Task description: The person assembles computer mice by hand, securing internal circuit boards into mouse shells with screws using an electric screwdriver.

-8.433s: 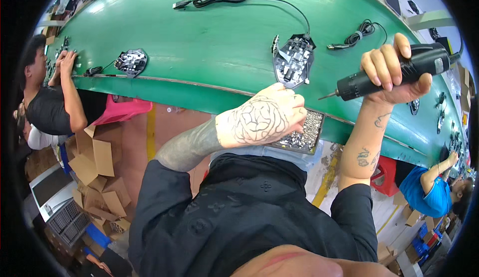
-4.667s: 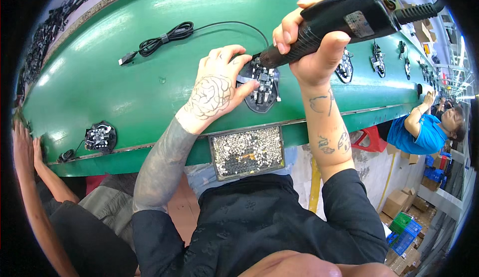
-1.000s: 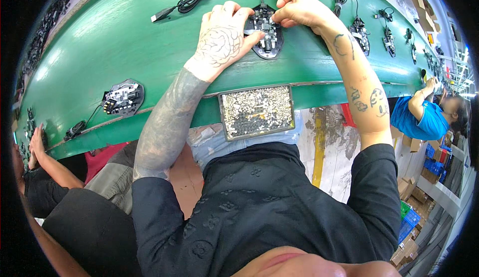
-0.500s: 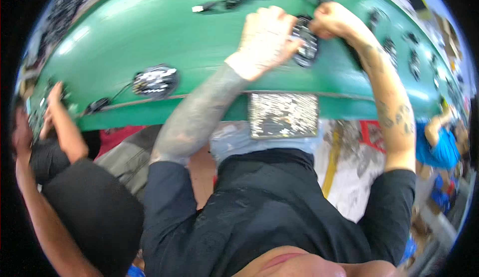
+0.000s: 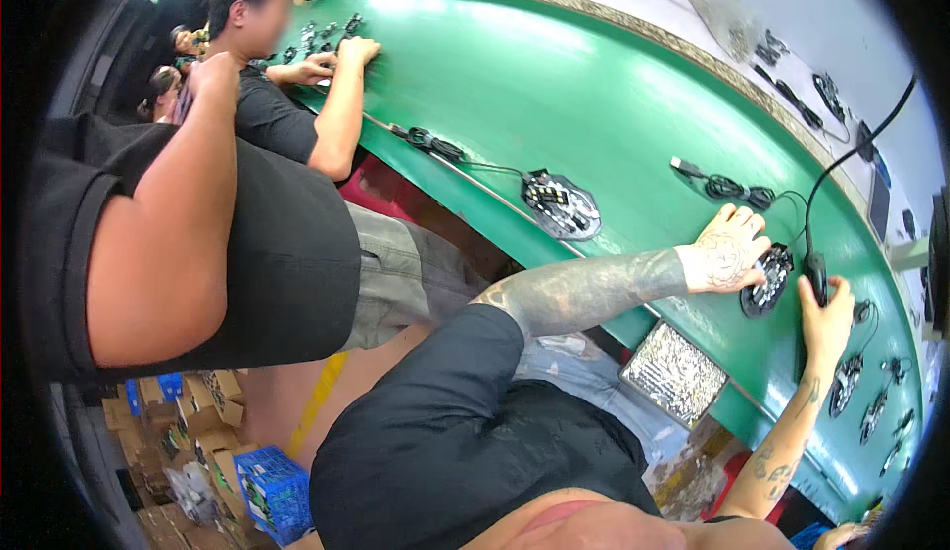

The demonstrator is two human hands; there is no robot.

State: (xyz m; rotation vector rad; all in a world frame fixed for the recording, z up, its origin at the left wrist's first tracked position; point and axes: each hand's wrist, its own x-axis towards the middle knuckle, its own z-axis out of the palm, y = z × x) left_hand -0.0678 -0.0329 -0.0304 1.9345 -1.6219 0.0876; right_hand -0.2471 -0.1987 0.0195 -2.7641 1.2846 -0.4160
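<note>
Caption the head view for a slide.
Left hand steadies a black circuit assembly on the green conveyor; right hand grips a black corded tool.

Single head-worn fisheye, looks steeply down and tilted. Green tabletop curves across upper right of the frame, own torso fills lower centre, near. Rim edges bend heavily.

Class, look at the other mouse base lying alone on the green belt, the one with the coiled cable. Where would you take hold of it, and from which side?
Probably by its two long side edges, from above. The mouse base lies flat on the green belt with its circuit parts facing up, so pinching the rim avoids them. Come from the near edge: the coiled cable trails off along the belt.
</note>
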